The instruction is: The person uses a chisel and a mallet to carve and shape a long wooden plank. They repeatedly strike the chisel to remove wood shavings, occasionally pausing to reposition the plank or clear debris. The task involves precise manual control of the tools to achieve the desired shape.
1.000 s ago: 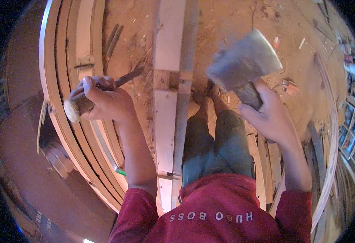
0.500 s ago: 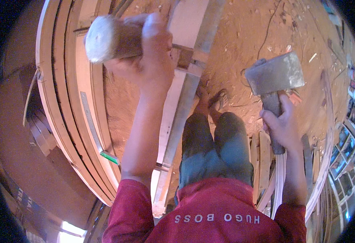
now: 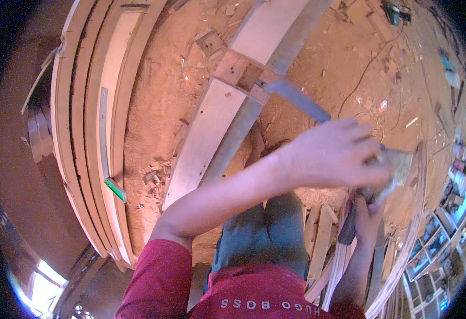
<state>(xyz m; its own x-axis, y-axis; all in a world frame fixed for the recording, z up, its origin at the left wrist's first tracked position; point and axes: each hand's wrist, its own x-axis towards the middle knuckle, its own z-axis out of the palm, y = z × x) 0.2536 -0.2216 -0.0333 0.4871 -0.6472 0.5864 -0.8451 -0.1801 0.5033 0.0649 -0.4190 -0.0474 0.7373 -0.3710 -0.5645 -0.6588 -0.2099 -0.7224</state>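
Observation:
My left hand [image 3: 344, 159] reaches across to the right with its fingers curled round a chisel. The chisel's blue-grey blade [image 3: 302, 102], smeared by motion, points up and left in line with the beam's notch; whether it touches is unclear. Its handle is mostly hidden by the hand. Behind and below, my right hand [image 3: 368, 212] grips the dark handle of a mallet. The mallet's worn, pale grey head [image 3: 400, 162] is partly covered by my left hand. A long squared wooden beam [image 3: 209, 130] slants before my legs, with a dark notch [image 3: 249, 77] cut into it.
Long planks [image 3: 92, 149] lie side by side at left, bearing a metal square with a green stock [image 3: 115, 189]. Wood chips [image 3: 156, 175] litter the earthen floor. Offcuts [image 3: 320, 234] and long strips lie at right near my legs, with a cable [image 3: 368, 69] farther off.
My left hand has swung from the upper left across to the right, and the chisel blade now shows. The mallet in my right hand has moved slightly lower, and its head is partly covered.

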